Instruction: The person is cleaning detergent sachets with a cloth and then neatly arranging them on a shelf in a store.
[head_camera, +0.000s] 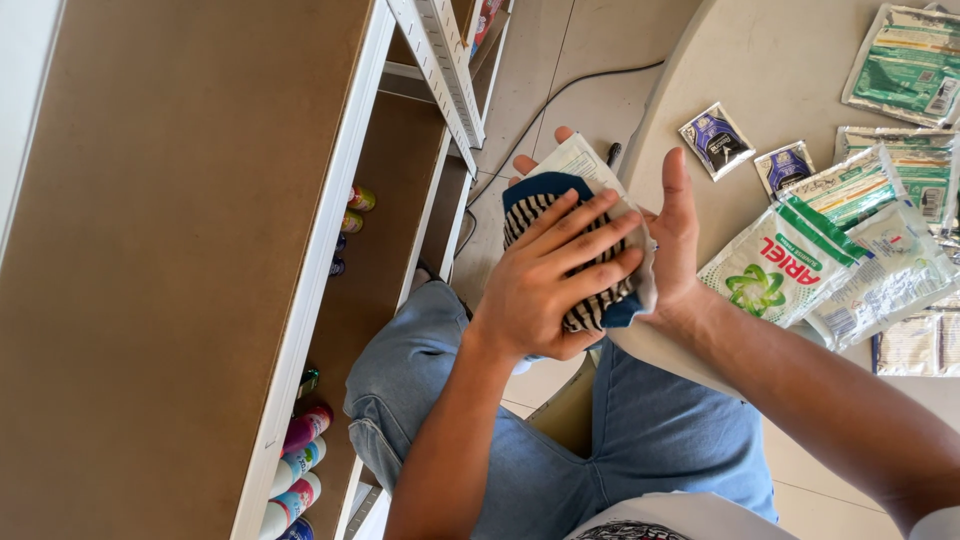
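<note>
Denim-clad knees sit nearest the camera, with both forearms rising from them. Left hand (545, 285) lies flat, fingers spread, pressing a striped cloth (560, 250) with blue edges onto a white sachet (585, 160). Right hand (672, 235) is open, palm up beneath the sachet, supporting it just past the table (780, 70) edge. Wiping well likely calls for firm, even pressure against the supporting palm, and a level sachet. Beyond, green-and-white packets (790, 265) and small purple sachets (716, 140) lie on the table. At left, shelves (330, 250) hold coloured bottles (298, 470).
</note>
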